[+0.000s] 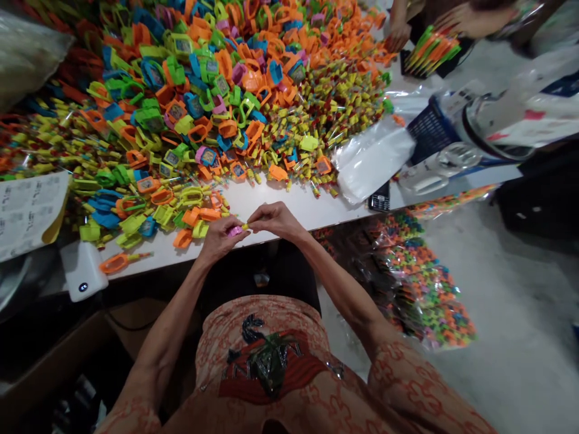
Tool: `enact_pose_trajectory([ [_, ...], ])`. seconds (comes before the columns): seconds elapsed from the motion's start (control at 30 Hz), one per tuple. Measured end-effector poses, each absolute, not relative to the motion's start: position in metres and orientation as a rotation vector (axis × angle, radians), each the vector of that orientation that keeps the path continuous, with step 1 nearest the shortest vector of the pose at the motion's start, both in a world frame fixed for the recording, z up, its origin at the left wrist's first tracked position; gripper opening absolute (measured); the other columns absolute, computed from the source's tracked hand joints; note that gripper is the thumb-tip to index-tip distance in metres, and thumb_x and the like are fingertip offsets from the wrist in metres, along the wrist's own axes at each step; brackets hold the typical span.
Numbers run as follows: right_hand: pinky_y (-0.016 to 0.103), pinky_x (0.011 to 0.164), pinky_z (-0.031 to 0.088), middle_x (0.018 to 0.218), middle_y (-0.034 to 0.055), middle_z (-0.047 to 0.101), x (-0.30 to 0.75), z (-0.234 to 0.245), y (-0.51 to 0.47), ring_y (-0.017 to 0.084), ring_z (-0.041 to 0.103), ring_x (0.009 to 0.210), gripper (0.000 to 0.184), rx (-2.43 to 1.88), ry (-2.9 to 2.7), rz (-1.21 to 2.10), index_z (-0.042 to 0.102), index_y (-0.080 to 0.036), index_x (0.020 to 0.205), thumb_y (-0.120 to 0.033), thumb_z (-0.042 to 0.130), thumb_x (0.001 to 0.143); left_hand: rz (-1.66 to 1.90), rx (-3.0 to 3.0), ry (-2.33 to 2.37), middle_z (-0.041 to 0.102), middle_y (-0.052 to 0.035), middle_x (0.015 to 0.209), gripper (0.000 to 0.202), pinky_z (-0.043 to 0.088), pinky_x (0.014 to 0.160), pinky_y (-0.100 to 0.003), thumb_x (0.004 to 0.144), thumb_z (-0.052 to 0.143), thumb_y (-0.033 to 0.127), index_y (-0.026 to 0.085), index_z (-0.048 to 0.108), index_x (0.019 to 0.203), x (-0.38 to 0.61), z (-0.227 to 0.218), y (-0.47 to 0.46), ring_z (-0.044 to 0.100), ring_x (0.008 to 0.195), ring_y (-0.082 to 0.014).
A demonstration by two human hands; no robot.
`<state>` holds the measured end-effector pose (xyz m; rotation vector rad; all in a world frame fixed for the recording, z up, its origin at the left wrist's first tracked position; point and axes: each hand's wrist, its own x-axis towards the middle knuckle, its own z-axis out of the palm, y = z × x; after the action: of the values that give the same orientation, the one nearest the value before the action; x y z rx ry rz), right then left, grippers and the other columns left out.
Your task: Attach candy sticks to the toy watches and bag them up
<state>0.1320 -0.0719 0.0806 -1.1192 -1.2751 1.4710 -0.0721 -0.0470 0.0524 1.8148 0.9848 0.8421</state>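
My left hand (220,237) is closed on a small pink plastic toy watch (234,230) at the table's front edge. My right hand (275,218) pinches a thin yellow tube piece (245,226) that meets the pink watch between both hands. Just beyond my hands, a huge heap of orange, green, blue and pink toy watches (199,78) covers the white table (289,208). A heap of yellow candy tubes (325,114) lies to the right of it.
A clear plastic bag (373,160) and a black phone (380,198) lie at the table's right. A blue basket (429,129) stands beyond. Another person's hands (398,33) work at the far right. Bags of packed toys (420,283) sit on the floor. A white device (84,271) sits left.
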Motion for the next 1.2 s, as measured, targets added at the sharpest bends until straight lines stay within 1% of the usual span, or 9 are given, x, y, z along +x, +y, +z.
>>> enact_pose_trajectory([
  [0.13, 0.033, 0.068, 0.058, 0.078, 0.0078, 0.075, 0.138, 0.065, -0.057, 0.019, 0.07, 0.067, 0.048, -1.175, -1.307, 1.58, 0.078, -0.013, 0.097, -0.054, 0.083, 0.073, 0.693, 1.879, 1.082, 0.063, -0.0013, 0.069, 0.035, 0.043, 0.062, -0.03, 0.078, 0.072, 0.055, 0.021, 0.067, 0.078, -0.087, 0.055, -0.034, 0.056, 0.063, -0.0174],
  [0.27, 0.038, 0.082, 0.055, 0.127, 0.0179, 0.068, 0.164, 0.056, -0.019, 0.025, 0.07, 0.094, 0.046, -1.804, -1.393, 0.871, 0.067, -0.014, 0.128, -0.037, 0.07, 0.089, 0.765, 2.156, 1.657, 0.071, -0.0118, 0.098, 0.029, 0.047, 0.091, -0.043, 0.085, 0.065, 0.045, 0.019, 0.07, 0.097, -0.108, 0.07, -0.007, 0.065, 0.097, -0.0296],
  [0.37, 0.04, 0.087, 0.051, 0.141, 0.0211, 0.058, 0.185, 0.056, 0.011, 0.03, 0.065, 0.109, 0.036, -2.197, -1.481, 0.421, 0.067, -0.013, 0.125, -0.028, 0.063, 0.092, 0.819, 2.259, 1.798, 0.061, -0.0185, 0.138, 0.05, 0.033, 0.114, -0.055, 0.083, 0.069, 0.039, 0.018, 0.065, 0.128, -0.103, 0.077, 0.013, 0.052, 0.132, -0.0386],
  [0.47, 0.036, 0.083, 0.05, 0.126, 0.0178, 0.065, 0.187, 0.05, 0.021, 0.027, 0.064, 0.103, 0.019, -2.238, -1.582, 0.393, 0.071, -0.013, 0.105, -0.019, 0.058, 0.092, 0.9, 2.271, 1.55, 0.057, -0.0175, 0.146, 0.055, 0.03, 0.119, -0.056, 0.081, 0.071, 0.036, 0.02, 0.064, 0.132, -0.072, 0.071, 0.025, 0.048, 0.138, -0.0386],
  [0.63, 0.028, 0.072, 0.05, 0.083, 0.0035, 0.066, 0.164, 0.024, -0.011, 0.017, 0.063, 0.079, 0.009, -1.658, -1.528, 0.861, 0.068, -0.017, 0.08, -0.025, 0.071, 0.08, 0.895, 2.062, 1.067, 0.069, -0.0119, 0.124, 0.039, 0.051, 0.1, -0.042, 0.081, 0.072, 0.045, 0.021, 0.07, 0.112, -0.018, 0.044, 0.026, 0.063, 0.117, -0.028],
  [0.73, 0.028, 0.067, 0.052, 0.084, 0.0011, 0.068, 0.172, 0.017, -0.024, 0.015, 0.064, 0.072, 0.03, -1.474, -1.406, 1.121, 0.071, -0.017, 0.097, -0.034, 0.079, 0.074, 0.827, 1.78, 1.092, 0.07, -0.0037, 0.084, 0.034, 0.055, 0.075, -0.033, 0.076, 0.076, 0.052, 0.02, 0.067, 0.083, -0.01, 0.033, 0.019, 0.065, 0.08, -0.019],
  [0.83, 0.032, 0.074, 0.053, 0.099, 0.0082, 0.072, 0.198, 0.024, -0.013, 0.021, 0.066, 0.086, 0.035, -1.774, -1.456, 0.851, 0.07, -0.016, 0.102, -0.032, 0.081, 0.072, 0.892, 1.353, 1.152, 0.068, -0.0032, 0.083, 0.047, 0.054, 0.057, -0.028, 0.06, 0.085, 0.054, 0.018, 0.058, 0.073, -0.013, 0.031, 0.009, 0.063, 0.072, -0.0165],
  [1.03, 0.037, 0.081, 0.049, 0.113, 0.0218, 0.071, 0.217, 0.034, 0.018, 0.032, 0.066, 0.102, 0.038, -2.355, -1.462, 0.423, 0.061, -0.008, 0.125, -0.017, 0.06, 0.088, 0.98, 0.912, 1.094, 0.068, -0.0022, 0.086, 0.058, 0.055, 0.051, -0.024, 0.048, 0.094, 0.042, 0.018, 0.056, 0.085, -0.014, 0.046, -0.009, 0.069, 0.074, -0.0171],
  [1.2, 0.03, 0.064, 0.046, 0.079, 0.0048, 0.068, 0.193, 0.029, -0.007, 0.02, 0.06, 0.07, 0.022, -1.968, -1.094, 0.79, 0.065, -0.016, 0.099, -0.018, 0.064, 0.077, 1.006, 0.84, 1.002, 0.069, -0.0037, 0.097, 0.067, 0.058, 0.056, -0.023, 0.049, 0.093, 0.036, 0.02, 0.068, 0.109, -0.02, 0.053, -0.018, 0.069, 0.079, -0.0149],
])
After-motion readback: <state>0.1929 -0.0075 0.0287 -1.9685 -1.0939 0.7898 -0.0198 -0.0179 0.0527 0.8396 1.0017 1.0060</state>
